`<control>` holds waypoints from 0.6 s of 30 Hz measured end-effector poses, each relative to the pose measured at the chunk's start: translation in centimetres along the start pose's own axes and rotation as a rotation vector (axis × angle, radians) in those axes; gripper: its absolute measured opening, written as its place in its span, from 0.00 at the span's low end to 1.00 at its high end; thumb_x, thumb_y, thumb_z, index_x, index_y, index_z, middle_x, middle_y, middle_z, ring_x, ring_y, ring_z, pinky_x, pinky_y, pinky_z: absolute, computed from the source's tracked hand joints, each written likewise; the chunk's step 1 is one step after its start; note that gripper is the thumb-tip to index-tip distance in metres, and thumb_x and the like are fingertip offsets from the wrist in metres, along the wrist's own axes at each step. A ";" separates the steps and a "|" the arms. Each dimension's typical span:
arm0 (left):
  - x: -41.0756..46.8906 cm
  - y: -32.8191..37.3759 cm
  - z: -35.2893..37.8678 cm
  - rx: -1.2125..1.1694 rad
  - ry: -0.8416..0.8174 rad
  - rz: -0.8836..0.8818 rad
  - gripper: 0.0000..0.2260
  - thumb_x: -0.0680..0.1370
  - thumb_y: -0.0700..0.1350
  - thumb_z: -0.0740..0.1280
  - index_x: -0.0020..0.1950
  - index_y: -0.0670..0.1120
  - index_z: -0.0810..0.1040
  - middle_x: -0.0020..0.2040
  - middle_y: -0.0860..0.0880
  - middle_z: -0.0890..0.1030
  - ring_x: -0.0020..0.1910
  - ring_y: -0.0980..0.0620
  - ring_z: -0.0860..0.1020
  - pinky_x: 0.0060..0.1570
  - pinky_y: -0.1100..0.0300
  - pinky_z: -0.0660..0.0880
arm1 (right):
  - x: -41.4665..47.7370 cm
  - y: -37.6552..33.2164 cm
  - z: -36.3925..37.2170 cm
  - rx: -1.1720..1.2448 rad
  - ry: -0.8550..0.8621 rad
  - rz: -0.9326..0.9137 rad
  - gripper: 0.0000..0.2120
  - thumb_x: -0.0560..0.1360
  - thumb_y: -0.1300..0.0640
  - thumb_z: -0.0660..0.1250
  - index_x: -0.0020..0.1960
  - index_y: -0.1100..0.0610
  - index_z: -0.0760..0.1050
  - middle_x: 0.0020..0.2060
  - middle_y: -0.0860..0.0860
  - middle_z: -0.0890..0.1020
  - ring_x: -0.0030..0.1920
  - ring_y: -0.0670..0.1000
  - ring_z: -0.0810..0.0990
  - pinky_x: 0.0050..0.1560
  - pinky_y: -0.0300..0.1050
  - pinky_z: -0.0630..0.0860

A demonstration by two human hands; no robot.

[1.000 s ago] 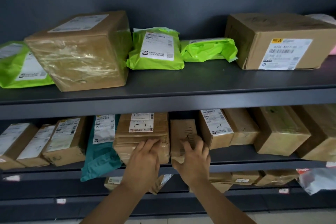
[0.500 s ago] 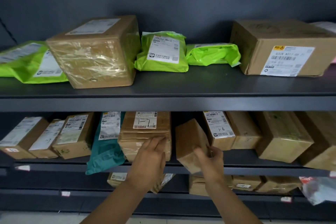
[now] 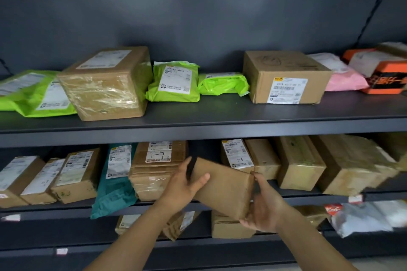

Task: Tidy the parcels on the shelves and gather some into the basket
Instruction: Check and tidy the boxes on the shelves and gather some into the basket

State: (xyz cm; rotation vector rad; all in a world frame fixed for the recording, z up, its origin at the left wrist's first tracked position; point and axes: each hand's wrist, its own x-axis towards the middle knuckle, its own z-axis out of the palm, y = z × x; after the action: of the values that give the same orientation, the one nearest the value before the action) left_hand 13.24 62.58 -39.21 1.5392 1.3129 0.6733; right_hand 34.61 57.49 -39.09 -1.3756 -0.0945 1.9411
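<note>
Left hand [image 3: 182, 185] and right hand [image 3: 264, 209] are both gripping the tilted brown parcel [image 3: 224, 185] just out front of the dark middle shelf [image 3: 308, 198], with the 1-7 box [image 3: 158, 167] sitting right behind the left hand and the 1-6 box [image 3: 236, 156] behind the right.

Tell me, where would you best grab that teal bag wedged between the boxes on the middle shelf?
Probably its lower end, from the front. The teal bag is squeezed between a labelled box and the stack marked 1-7, so its sides are shut in, but its soft bottom droops over the shelf edge, free to pinch and draw out.
</note>
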 end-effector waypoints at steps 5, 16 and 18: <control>-1.7 1.5 -0.9 -0.460 -0.254 -0.356 0.30 0.66 0.60 0.72 0.66 0.54 0.68 0.62 0.49 0.77 0.60 0.48 0.77 0.61 0.46 0.74 | -0.7 -0.7 0.1 -0.130 -0.015 -0.028 0.37 0.70 0.26 0.54 0.63 0.55 0.70 0.55 0.62 0.79 0.49 0.59 0.81 0.36 0.49 0.82; -1.3 0.0 -1.1 -0.500 -0.344 -0.805 0.30 0.74 0.66 0.61 0.60 0.41 0.76 0.55 0.36 0.81 0.52 0.35 0.80 0.56 0.45 0.76 | -0.9 -0.8 -0.9 -0.546 -0.230 -0.473 0.47 0.62 0.54 0.79 0.73 0.38 0.56 0.67 0.47 0.72 0.62 0.53 0.77 0.64 0.58 0.71; -1.5 0.1 -1.1 -0.471 -0.380 -0.810 0.29 0.75 0.66 0.59 0.57 0.41 0.76 0.54 0.36 0.81 0.50 0.36 0.81 0.53 0.48 0.77 | -0.9 -0.8 -0.6 -0.589 -0.206 -0.468 0.38 0.69 0.61 0.74 0.71 0.42 0.61 0.58 0.52 0.81 0.57 0.52 0.81 0.64 0.55 0.72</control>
State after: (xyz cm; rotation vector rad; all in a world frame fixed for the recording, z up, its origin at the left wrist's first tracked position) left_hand 11.94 61.50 -38.42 0.6179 1.2284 0.1317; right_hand 35.70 57.33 -38.29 -1.3378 -1.0609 1.6994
